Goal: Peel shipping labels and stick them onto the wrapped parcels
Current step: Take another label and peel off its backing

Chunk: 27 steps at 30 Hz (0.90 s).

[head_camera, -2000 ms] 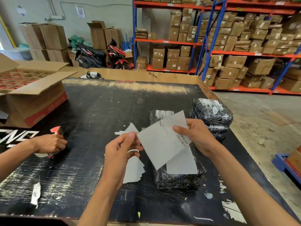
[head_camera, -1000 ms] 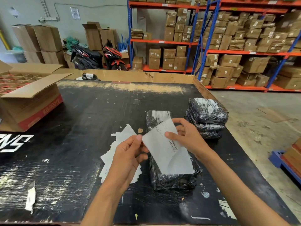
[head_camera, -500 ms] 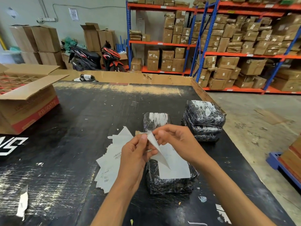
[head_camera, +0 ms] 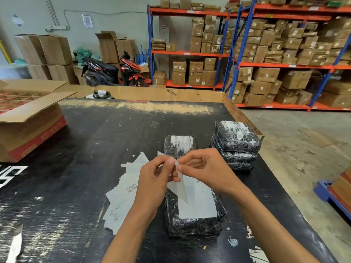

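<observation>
- Now both hands meet above the near end of a black-wrapped parcel (head_camera: 193, 223) on the black counter (head_camera: 106, 133).
- The left hand (head_camera: 155, 177) is closed in a pinch, thumb and fingertips gripping one edge of a shipping label (head_camera: 180, 188).
- The right hand (head_camera: 205, 168) is also curled into a pinch, its thumb and forefinger on the same label's top corner, fingertips almost touching those of the left hand.
- That label hangs edge-on below the two hands, a narrow pale strip tapering downward; whether its backing has started to part I cannot tell.
- Directly under the hands, the parcel already carries a white stuck-on label (head_camera: 197, 204) on its top face.
- Just left of the left hand, a loose fan of label sheets (head_camera: 121, 202) lies flat on the counter, barcodes showing.
- Beyond the hands, a second wrapped parcel (head_camera: 179, 146) lies end to end with the nearer one.
- To the right of the right hand, near the counter's edge, stands a stack of wrapped parcels (head_camera: 236, 145).
- Far to the left of the left hand sits an open cardboard box (head_camera: 32, 128).
</observation>
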Available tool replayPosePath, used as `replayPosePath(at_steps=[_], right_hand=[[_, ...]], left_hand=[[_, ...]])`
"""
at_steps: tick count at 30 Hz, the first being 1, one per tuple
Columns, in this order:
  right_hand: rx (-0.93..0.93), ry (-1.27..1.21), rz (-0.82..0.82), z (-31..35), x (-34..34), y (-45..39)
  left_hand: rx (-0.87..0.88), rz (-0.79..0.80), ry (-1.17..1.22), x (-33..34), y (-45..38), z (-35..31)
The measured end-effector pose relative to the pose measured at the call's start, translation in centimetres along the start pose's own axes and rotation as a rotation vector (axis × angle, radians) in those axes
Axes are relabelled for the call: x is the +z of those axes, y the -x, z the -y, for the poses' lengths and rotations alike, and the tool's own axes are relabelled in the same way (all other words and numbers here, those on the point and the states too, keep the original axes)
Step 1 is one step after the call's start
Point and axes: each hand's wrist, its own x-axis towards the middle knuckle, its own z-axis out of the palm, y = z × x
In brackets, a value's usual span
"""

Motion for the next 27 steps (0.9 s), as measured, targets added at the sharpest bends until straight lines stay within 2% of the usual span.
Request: replayPosePath(at_steps=[5, 11, 14, 20, 27], right_hand=[[0.115, -0.142, -0.084, -1.1, -1.2, -1.5], [0.215, -0.472, -0.227, -2.9, -2.6, -2.7], [0.205, -0.494, -0.211, -3.8, -3.2, -2.8], [0.156, -0.384, -0.097, -4.8, -3.1, -3.1], [0.143, -0.429, -0.185, -6.9, -4.8, -4.3]], left_hand=[[-0.03, -0.004, 0.081, 1.0, -1.5, 0.5], [-0.19, -0.141, 0.347, 1.2, -4.2, 1.7], [-0.247, -0.211, 0.293, 1.7, -5.7, 2.2], [-0.384, -0.406, 0.208, 3.0, -8.9, 3.2], [-0.34, -0.555, 0.045, 2.5, -11.4, 5.5]])
